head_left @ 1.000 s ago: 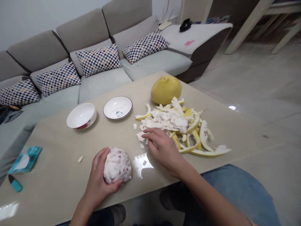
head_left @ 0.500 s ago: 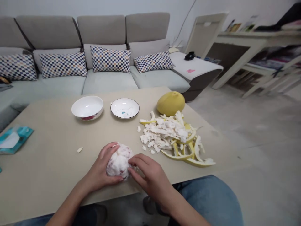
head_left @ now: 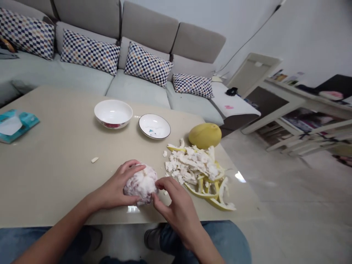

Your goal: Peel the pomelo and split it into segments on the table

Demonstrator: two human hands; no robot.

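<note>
A peeled pomelo [head_left: 143, 185], white with pinkish patches of pith, sits near the table's front edge. My left hand [head_left: 123, 185] wraps round its left side, fingers over the top and thumb low in front. At its right side, the thumb and fingertips of my right hand [head_left: 172, 200] pinch at the surface; any bit of pith between them is too small to make out. To the right lies a heap of torn white pith [head_left: 192, 163] with curved yellow peel strips [head_left: 202, 192]. Behind the heap rests a whole yellow pomelo [head_left: 205, 135].
A white bowl [head_left: 113, 113] and a dark-rimmed plate [head_left: 154, 126] stand farther back on the table [head_left: 63, 172]. A small pale piece [head_left: 95, 160] lies left of my hands. At the far left is a teal tissue pack [head_left: 18, 124]. A sofa [head_left: 137, 88] stands behind.
The view has tilted and shifted, so the room appears slanted. The pomelo looks slightly turned in my left hand. My right hand keeps working at its right side, fingertips a little wider apart.
</note>
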